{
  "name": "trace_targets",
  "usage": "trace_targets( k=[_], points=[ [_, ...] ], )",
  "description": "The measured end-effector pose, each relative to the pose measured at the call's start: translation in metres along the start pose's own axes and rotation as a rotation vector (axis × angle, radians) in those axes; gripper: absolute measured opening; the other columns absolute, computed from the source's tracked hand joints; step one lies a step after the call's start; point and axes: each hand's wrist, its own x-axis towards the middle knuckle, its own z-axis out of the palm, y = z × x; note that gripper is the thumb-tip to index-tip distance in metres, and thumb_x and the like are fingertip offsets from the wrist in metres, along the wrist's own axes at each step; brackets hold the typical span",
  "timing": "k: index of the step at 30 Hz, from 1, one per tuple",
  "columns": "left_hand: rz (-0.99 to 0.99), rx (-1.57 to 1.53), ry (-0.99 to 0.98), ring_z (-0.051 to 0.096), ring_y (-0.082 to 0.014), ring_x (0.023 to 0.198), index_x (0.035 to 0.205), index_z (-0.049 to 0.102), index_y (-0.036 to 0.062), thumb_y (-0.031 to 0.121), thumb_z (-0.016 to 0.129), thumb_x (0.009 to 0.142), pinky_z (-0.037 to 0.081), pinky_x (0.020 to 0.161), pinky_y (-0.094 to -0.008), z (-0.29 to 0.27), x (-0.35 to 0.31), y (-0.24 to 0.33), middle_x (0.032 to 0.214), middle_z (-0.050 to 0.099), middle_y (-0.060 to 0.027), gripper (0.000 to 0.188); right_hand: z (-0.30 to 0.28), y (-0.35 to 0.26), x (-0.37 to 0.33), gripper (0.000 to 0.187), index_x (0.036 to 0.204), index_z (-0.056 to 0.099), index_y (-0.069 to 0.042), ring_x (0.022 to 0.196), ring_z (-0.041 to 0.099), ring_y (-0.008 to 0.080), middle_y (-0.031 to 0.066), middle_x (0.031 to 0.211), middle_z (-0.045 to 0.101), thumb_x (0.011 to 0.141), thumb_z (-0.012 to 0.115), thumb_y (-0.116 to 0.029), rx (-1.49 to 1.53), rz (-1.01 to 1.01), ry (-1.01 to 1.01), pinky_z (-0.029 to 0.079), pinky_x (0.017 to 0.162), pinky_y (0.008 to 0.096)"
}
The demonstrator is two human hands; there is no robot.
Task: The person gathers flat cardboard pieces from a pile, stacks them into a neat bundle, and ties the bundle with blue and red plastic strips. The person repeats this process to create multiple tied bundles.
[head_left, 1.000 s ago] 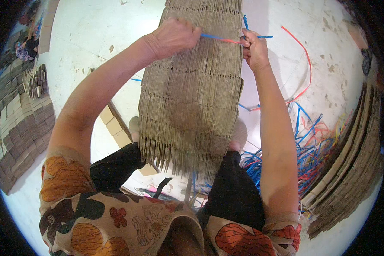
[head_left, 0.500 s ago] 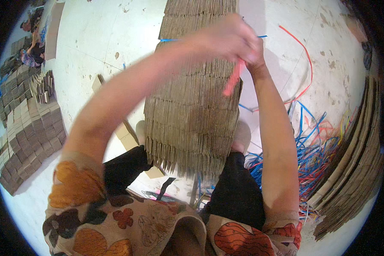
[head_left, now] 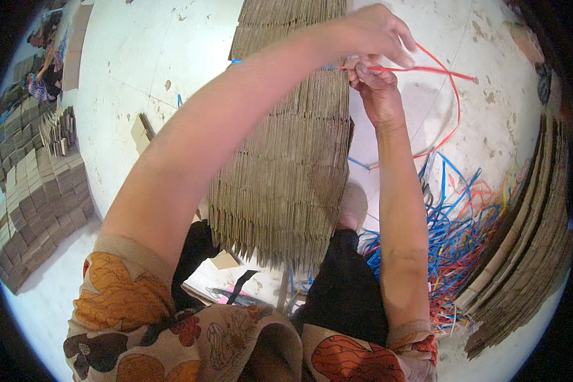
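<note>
A long stack of brown corrugated cardboard pieces stands on edge between my legs. A blue strap crosses it near the far end, mostly hidden under my left forearm. At the stack's right edge, my right hand pinches a red plastic strap where it meets the blue one. The red strap's free end sticks out to the right, and another length curves down toward the floor. My left hand reaches across just above, its fingers apart and slightly blurred, close to the red strap; no hold on it shows.
A tangled heap of blue, red and yellow straps lies right of my right forearm. Beyond it is a long curved row of cardboard. More cardboard stacks stand at the left, with another person behind them.
Both hands were together at the stack's right edge, with a red strap end hanging down leftward. Now that end points right, and my left hand has shifted up and right, apart from the right.
</note>
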Motion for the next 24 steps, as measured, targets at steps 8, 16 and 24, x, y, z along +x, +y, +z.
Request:
trace_targets(
  k=[8, 16, 24],
  points=[
    [0.225, 0.786, 0.034, 0.062, -0.0299, 0.069, 0.101, 0.061, 0.0083, 0.018, 0.068, 0.071, 0.05, 0.061, -0.0357, -0.007, -0.041, -0.053, 0.077, 0.064, -0.0121, 0.033, 0.004, -0.008, -0.002, 0.013, 0.096, 0.062, -0.001, 0.072, 0.06, 0.0139, 0.0072, 0.086, 0.065, 0.084, 0.061, -0.005, -0.007, -0.051, -0.05, 0.047, 0.064, 0.0239],
    [-0.058, 0.514, 0.491, 0.062, -0.0305, 0.063, 0.061, 0.066, 0.007, 0.018, 0.066, 0.066, 0.05, 0.062, -0.0396, 0.015, -0.054, -0.051, 0.065, 0.063, -0.0117, 0.012, 0.023, -0.001, -0.004, 0.013, 0.091, 0.056, -0.001, 0.072, 0.063, 0.0163, 0.0109, 0.086, 0.065, 0.08, 0.062, 0.004, -0.115, -0.176, 0.213, 0.05, 0.064, 0.0263],
    [-0.241, 0.288, 0.256, 0.056, -0.0141, 0.053, 0.062, 0.066, 0.0033, 0.013, 0.068, 0.063, 0.045, 0.053, -0.0278, -0.002, -0.044, -0.043, 0.054, 0.058, -0.0049, 0.01, 0.028, 0.007, -0.004, 0.029, 0.099, 0.066, -0.002, 0.076, 0.062, 0.0135, 0.0076, 0.087, 0.066, 0.073, 0.063, 0.01, -0.953, -0.733, 0.242, 0.048, 0.068, 0.0252]
  ],
)
